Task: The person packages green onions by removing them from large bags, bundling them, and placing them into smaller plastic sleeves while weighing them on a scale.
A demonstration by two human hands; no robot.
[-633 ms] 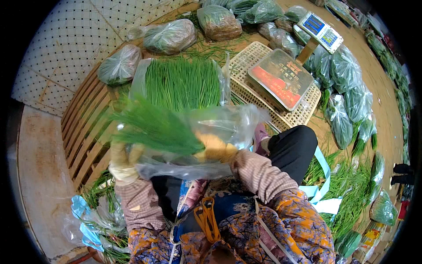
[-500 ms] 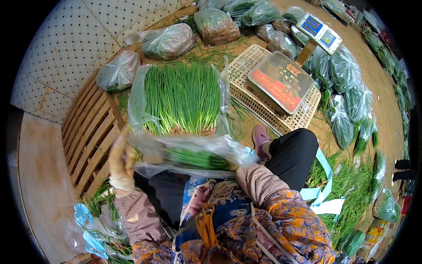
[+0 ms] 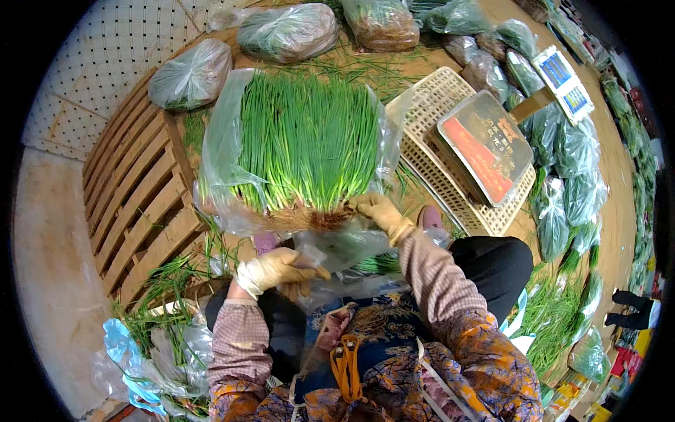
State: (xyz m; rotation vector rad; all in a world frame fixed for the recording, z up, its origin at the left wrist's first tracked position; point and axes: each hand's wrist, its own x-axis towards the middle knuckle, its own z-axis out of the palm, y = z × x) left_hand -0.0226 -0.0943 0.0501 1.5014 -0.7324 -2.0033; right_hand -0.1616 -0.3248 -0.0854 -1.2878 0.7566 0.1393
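Observation:
A wide bundle of green chives point(image 3: 306, 141) lies in front of me, roots toward me, on an opened clear plastic bag point(image 3: 218, 162). My right hand point(image 3: 380, 213), in a tan glove, is closed at the right end of the brown roots point(image 3: 295, 219), its fingertips apparently pinching the bag's edge there. Below the roots, a loose flap of the plastic hangs over my lap. My left hand point(image 3: 281, 271), gloved too, is over my lap near this flap, fingers stretched to the right and slightly blurred. It seems to hold nothing.
To the right, a scale point(image 3: 489, 148) sits on an upturned cream plastic crate point(image 3: 429, 105). Filled plastic bags point(image 3: 288, 32) line the far side. A wooden pallet point(image 3: 133, 204) is at the left. Loose greens point(image 3: 555, 316) lie at the right, with more beside my left arm.
My left hand has come right and down from the bag's left side to over my lap. My right hand has moved up to the roots. The plastic flap that covered the roots is now lower.

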